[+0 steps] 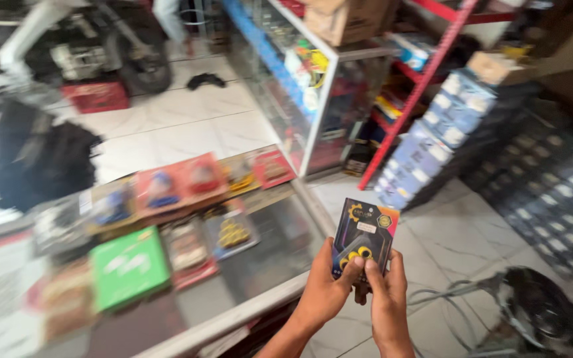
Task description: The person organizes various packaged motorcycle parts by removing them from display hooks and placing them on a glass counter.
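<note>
Pkg (364, 232) pinched, both grips' thumbs.

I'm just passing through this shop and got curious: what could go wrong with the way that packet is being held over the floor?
1. Both hands, left hand and right hand, pinch only the bottom edge of the flat dark card packet with yellow parts; it might slip and fall on the white tiled floor.
2. The glass display counter sits close beside it; a swing could knock its edge.
</note>
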